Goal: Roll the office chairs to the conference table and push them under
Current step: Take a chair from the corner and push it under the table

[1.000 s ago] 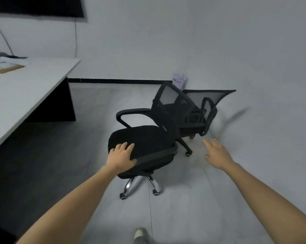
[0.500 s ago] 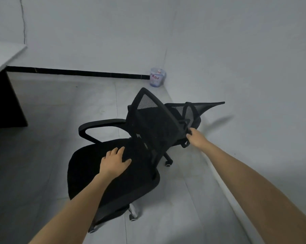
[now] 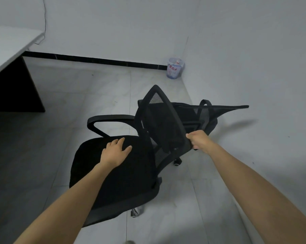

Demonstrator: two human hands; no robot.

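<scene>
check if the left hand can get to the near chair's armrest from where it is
Probably yes. The left hand rests open on the near chair's seat, and the armrest arcs just beyond it with nothing between. The right hand grips the backrest edge, clear of that path.

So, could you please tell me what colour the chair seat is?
The seat is plain black, clearest in the head view.

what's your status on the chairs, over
Left hand flat on near chair, right hand gripping its backrest. Not at table yet. Second chair crowding behind.
</scene>
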